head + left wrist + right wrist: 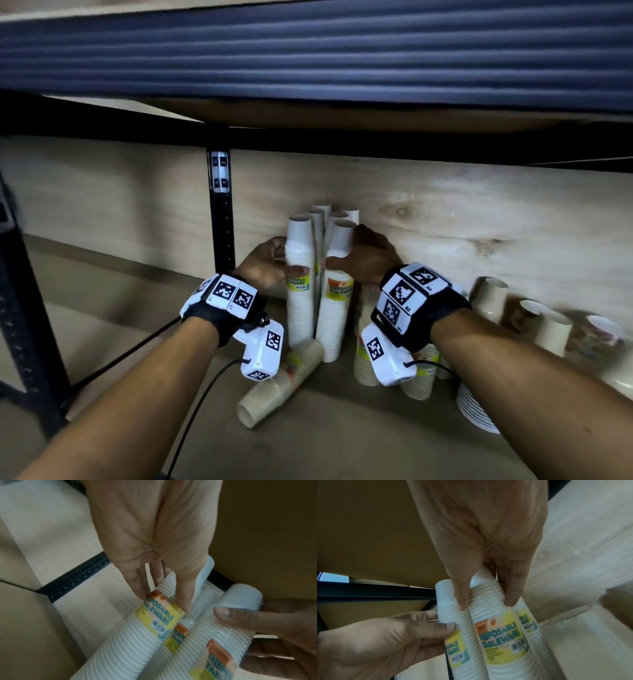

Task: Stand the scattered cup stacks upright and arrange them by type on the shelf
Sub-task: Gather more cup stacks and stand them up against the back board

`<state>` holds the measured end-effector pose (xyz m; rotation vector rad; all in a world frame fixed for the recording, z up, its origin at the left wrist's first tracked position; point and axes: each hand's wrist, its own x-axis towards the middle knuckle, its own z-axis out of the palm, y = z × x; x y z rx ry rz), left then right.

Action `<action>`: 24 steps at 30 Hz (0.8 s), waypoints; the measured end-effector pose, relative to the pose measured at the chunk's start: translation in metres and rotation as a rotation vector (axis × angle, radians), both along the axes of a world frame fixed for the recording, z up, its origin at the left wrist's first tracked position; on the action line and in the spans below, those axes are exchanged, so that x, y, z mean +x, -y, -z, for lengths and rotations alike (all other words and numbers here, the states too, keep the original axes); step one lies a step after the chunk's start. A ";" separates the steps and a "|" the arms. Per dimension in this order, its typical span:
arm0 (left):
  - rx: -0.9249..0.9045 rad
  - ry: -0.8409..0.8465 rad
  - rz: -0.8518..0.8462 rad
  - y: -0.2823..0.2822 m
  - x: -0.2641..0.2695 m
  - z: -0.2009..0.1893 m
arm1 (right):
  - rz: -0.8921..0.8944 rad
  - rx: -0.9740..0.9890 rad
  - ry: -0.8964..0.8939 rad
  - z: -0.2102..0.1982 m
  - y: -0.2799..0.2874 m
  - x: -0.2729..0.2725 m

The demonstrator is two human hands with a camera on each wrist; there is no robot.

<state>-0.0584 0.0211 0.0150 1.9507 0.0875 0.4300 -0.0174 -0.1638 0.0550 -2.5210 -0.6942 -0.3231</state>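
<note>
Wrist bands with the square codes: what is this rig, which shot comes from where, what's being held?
There is no robot here. A person works with two bare hands and wears three cameras, one on the head and one strapped to each wrist; the black-and-white squares are marker tags on the wrist units.

The wide picture is the head view, looking down into a shelf backed by a wooden board. The two close-ups look along each palm toward the fingers.

The left hand holds one tall white cup stack and the right hand grips the neighbouring white stack. Both stacks are wrapped, labelled "Disposable Tableware", and stand among more white stacks at the back.

In front, a beige cup stack lies on its side. More beige cups and a pile of plates sit to the right.
</note>
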 end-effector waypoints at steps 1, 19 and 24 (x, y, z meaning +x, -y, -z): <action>-0.006 0.003 -0.001 0.000 0.002 0.002 | 0.005 -0.001 0.012 0.001 0.000 0.001; 0.038 -0.033 0.022 -0.006 0.015 0.019 | 0.068 -0.074 0.015 0.006 -0.001 0.002; 0.053 -0.056 0.031 -0.007 0.015 0.025 | 0.059 -0.089 -0.059 0.006 -0.001 0.000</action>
